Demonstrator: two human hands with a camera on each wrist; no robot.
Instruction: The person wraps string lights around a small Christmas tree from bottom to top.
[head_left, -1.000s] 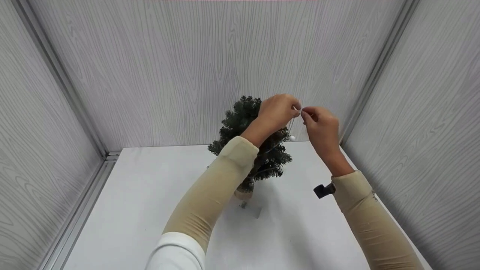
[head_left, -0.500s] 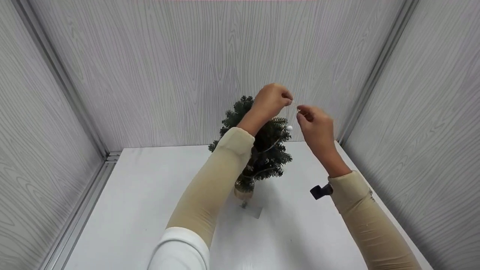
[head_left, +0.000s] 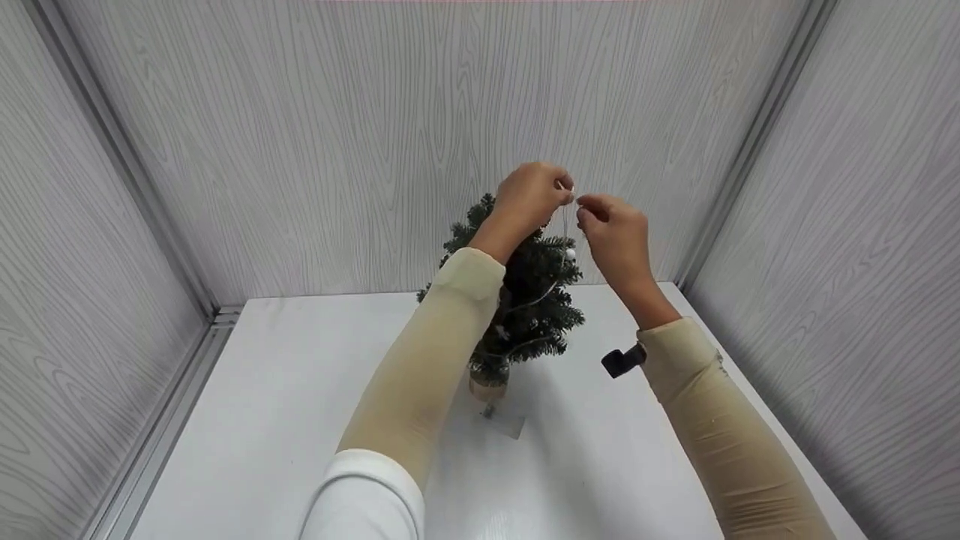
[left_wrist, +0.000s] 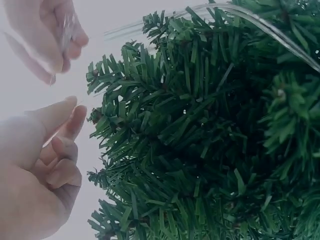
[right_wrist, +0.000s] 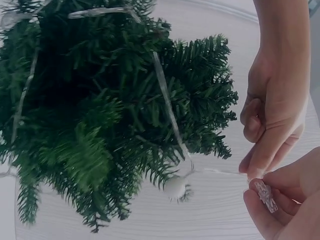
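A small artificial Christmas tree (head_left: 540,300) stands on the white tabletop, with a clear-wired string of lights (right_wrist: 167,100) wound round it. One white ball bulb (right_wrist: 175,188) hangs at its right side. At the tree's upper right, my left hand (head_left: 529,196) pinches the clear wire between thumb and forefinger. Just right of it, my right hand (head_left: 619,236) pinches a short, shiny, clear bundle (right_wrist: 266,196), apparently part of the same string. The fingertips of both hands are close together. My left forearm hides part of the tree in the head view.
The tree's wooden base (head_left: 487,386) rests on the white tabletop (head_left: 300,405), with a small clear tag (head_left: 510,426) before it. Pale wood-grain panels (head_left: 337,150) enclose the table at the back and both sides. A dark strap end (head_left: 622,362) sticks out from my right cuff.
Both hands have moved up and to the left. They parted slightly half a second ago and are closer together now. The white bulb has shifted up and left towards the tree.
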